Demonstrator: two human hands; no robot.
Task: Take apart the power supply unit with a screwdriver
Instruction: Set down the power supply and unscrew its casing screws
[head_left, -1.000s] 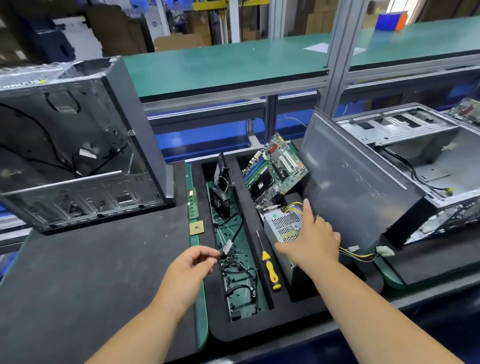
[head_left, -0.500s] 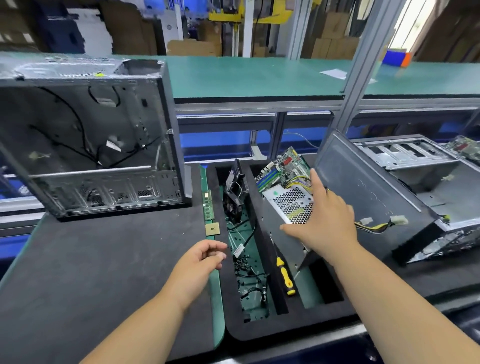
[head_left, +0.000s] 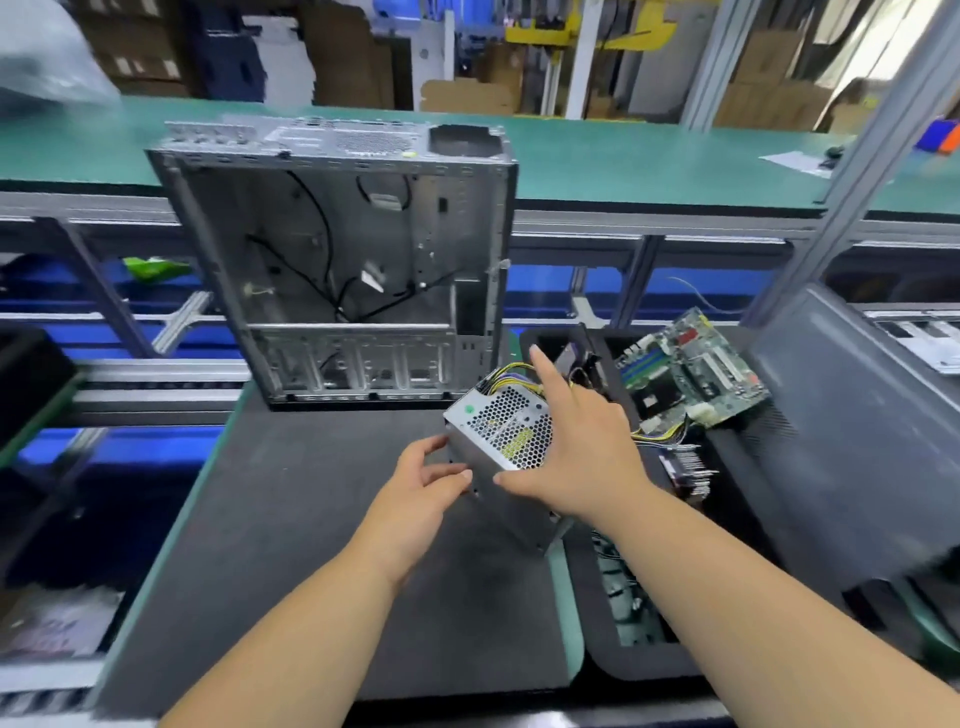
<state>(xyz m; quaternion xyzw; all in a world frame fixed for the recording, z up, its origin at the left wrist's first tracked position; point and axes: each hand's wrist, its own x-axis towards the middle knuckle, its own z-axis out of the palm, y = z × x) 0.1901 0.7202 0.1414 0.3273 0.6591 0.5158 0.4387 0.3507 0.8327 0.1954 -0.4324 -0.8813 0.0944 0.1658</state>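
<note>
Head view, boxy perforated-steel power supply unit (head_left: 506, 441), both hands gripping

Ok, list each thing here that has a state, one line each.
Power supply unit: held tilted above the dark mat, casing closed, cables attached.
Right hand: grips the unit's top, index finger straight.
Left hand: fingers on the unit's left side.
Computer case: upright, side open, gutted, loose wires inside.
Motherboard: out of the case, leaning in the foam tray.
</note>
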